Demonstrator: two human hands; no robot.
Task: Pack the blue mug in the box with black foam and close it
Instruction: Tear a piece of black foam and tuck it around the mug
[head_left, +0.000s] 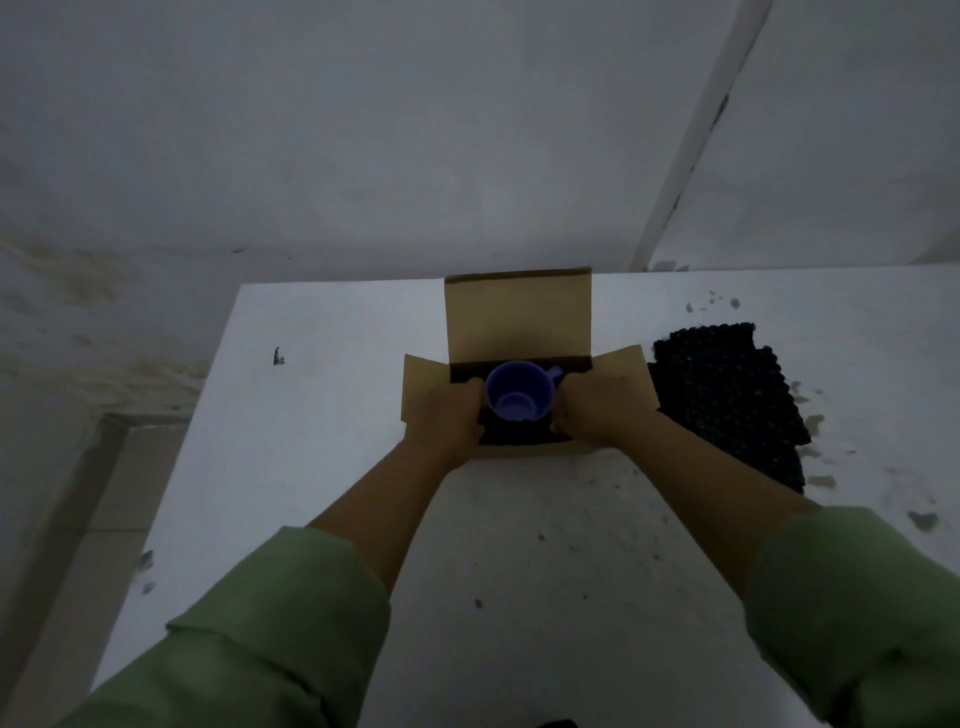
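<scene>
Now seating the mug (519, 391) in the box (519, 317).

Both hands, left (451, 420) and right (592, 408), curl around the mug's sides, fingers closed against it as it stands upright on black foam (511, 434) inside. Best to press it level and centred, handle clear of the wall, before laying the spare foam (727, 400) over it and folding the flaps.

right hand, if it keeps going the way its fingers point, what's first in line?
The right hand points left, into the open box, and its fingers already seem to sit against the blue mug. The mug's side would be first, probably; the dim picture leaves depth unclear. Beyond the mug is the left hand.
</scene>
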